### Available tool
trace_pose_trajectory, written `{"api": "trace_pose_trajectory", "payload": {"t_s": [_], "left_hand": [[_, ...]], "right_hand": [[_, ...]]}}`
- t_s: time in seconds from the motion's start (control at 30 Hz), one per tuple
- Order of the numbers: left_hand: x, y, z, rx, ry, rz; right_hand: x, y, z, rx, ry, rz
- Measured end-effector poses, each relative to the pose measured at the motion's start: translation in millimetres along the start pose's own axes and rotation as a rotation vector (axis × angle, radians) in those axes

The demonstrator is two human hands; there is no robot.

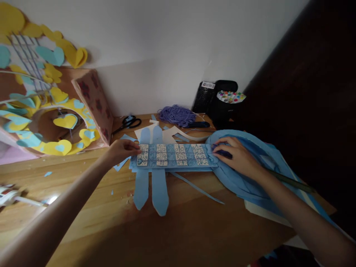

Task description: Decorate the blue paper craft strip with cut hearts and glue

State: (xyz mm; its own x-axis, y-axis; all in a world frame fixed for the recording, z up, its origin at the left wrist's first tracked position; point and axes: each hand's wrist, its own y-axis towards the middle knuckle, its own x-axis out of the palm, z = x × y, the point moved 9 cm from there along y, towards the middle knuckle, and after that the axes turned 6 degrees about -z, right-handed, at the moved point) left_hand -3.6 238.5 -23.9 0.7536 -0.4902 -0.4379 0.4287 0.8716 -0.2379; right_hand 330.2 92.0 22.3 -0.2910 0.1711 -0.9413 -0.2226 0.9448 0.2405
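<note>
Head view: your left fingers (134, 147) pinch a blue band (171, 155) on the counter (97, 215), four patterned panels (181, 154) already along it, whether fixed unclear, your right fingers (224, 140) at its other end, grip uncertain.

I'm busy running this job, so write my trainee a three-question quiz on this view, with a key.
1. Which hand touches the end of the flat blue-and-cream scroll-patterned strip nearer the black-handled scissors?
2. True or false: the tangled purple cord bundle lies nearer the white wall than the patterned strip does.
3. What sticks out from beneath the patterned strip on both its near and far sides?
A) A wooden ruler
B) Two light-blue strips with pointed near ends
C) A red ribbon

Key: 1. The left hand. 2. True. 3. B.
</note>
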Motion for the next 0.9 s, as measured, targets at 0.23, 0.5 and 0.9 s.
{"api": "trace_pose_trajectory", "payload": {"t_s": [0.23,0.5,0.9], "left_hand": [[-2,2,-1,0.009,0.022,0.01],[-1,6,-5,0.017,0.034,-0.003],[25,-42,100,0.418,0.696,0.288]], "right_hand": [[-3,5,-7,-0.014,0.113,-0.009],[-2,6,-10,-0.043,0.106,0.006],[-8,3,-6,-0.019,0.203,0.028]]}}
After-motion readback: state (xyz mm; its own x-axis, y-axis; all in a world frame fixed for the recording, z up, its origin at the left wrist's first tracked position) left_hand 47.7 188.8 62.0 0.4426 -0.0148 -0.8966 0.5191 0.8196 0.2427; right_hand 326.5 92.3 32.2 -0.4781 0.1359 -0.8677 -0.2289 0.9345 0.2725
